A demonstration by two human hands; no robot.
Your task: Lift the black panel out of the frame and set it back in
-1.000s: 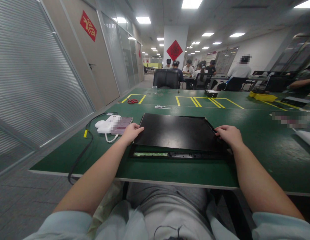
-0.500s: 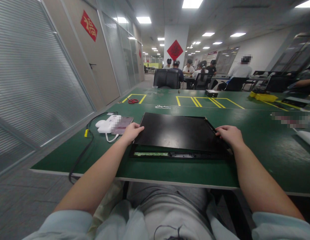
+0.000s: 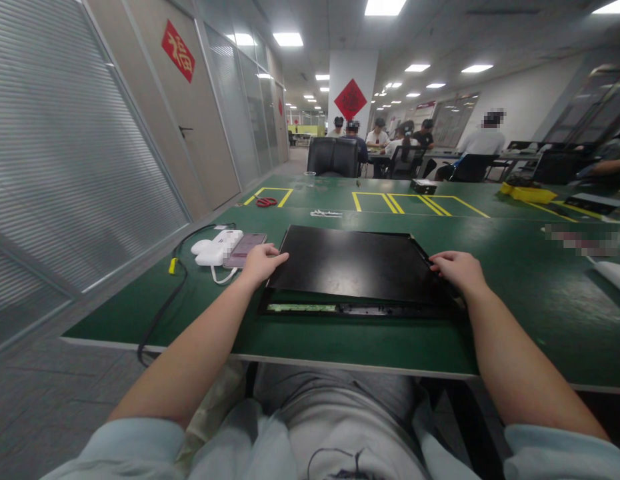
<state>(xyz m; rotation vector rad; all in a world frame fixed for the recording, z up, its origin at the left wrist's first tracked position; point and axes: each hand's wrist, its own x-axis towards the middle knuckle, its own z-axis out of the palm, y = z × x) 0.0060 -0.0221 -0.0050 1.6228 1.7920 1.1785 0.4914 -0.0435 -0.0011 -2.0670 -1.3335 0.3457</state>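
Observation:
A glossy black flat panel, seemingly a display screen [image 3: 355, 263], lies slightly askew over a thin black frame [image 3: 415, 311]. Along the near side of the frame a green circuit board strip [image 3: 303, 308] shows uncovered. My left hand [image 3: 260, 265] pinches the panel's left edge, thumb on top and fingers beneath. At the opposite side my right hand [image 3: 459, 268] is closed at the right edge, where panel and frame run close together; its fingertips are partly hidden.
Left of the panel are a phone [image 3: 245, 249], a white device [image 3: 217, 248] and a black cable [image 3: 165, 312]. Farther back on the green table [image 3: 520, 320] lie red-handled scissors [image 3: 267, 202], small white pieces [image 3: 326, 213], a black box [image 3: 423, 187] and a clear cup [image 3: 310, 177]. People sit beyond.

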